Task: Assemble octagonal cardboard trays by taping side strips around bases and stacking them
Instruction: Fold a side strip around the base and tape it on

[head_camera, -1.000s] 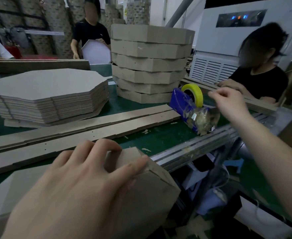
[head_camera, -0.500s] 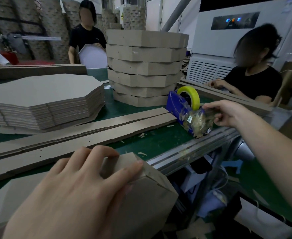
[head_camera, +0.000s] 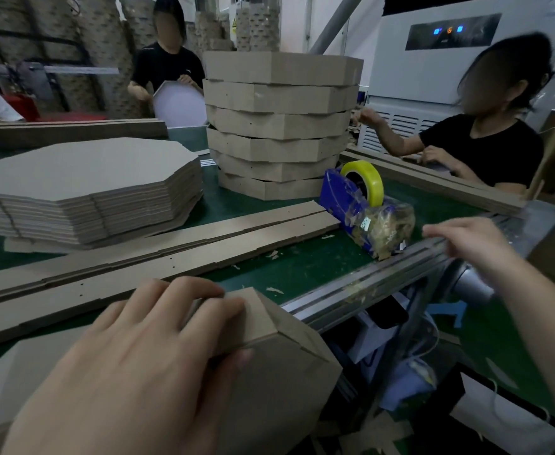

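My left hand [head_camera: 138,362] grips the half-built cardboard tray [head_camera: 286,372] at the near table edge, fingers over the top of its side strip and thumb on the outer wall. My right hand [head_camera: 469,247] hovers blurred just right of the blue tape dispenser [head_camera: 351,205] with its yellow roll [head_camera: 373,178]. I cannot make out any tape between its fingers. Long side strips [head_camera: 171,254] lie flat across the green table. A pile of flat octagonal bases [head_camera: 82,172] sits at the left, and a stack of finished trays [head_camera: 279,126] stands behind the dispenser.
The table's metal rail [head_camera: 368,284] runs under my right hand. A person in black [head_camera: 486,149] works at the right side and another [head_camera: 167,67] holds a white octagon at the back. More strips [head_camera: 72,131] lie at the far left.
My right hand dropped onto the dispenser's front, then drew back right and down toward the rail. My left hand stayed on the tray.
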